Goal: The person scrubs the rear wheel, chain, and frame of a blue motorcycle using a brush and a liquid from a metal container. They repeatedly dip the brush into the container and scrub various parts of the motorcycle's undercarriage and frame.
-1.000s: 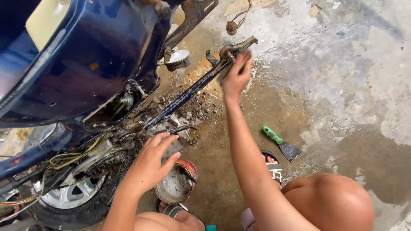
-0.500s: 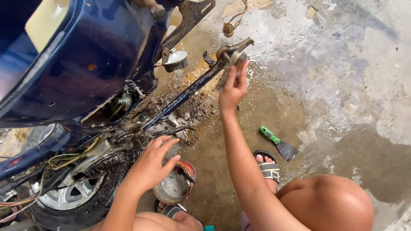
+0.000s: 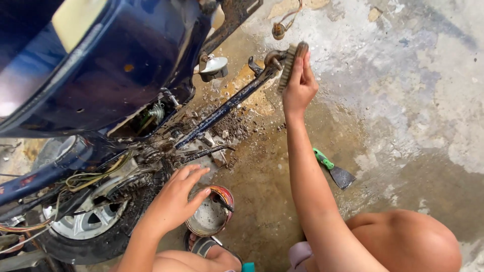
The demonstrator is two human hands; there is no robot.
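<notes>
My right hand (image 3: 299, 86) is closed around a bristle brush (image 3: 289, 64), its bristles against the far end of a dark blue bar (image 3: 227, 107) of a motorcycle lying on its side. Mud and grit cake the frame parts (image 3: 237, 126) under that bar. My left hand (image 3: 175, 199) hovers with fingers spread over a small round can (image 3: 212, 214) of dirty liquid, close to the muddy engine area, holding nothing.
The blue motorcycle body (image 3: 101, 65) fills the upper left, with a wheel (image 3: 85, 226) at lower left and loose wires (image 3: 80, 179). A green-handled scraper (image 3: 333, 168) lies on the wet concrete floor (image 3: 403, 100). My knee (image 3: 403, 242) and sandalled foot (image 3: 212, 249) are at the bottom.
My right hand has turned the brush and lifted it slightly along the bar's end. The left hand has stayed over the can, fingers shifting a little.
</notes>
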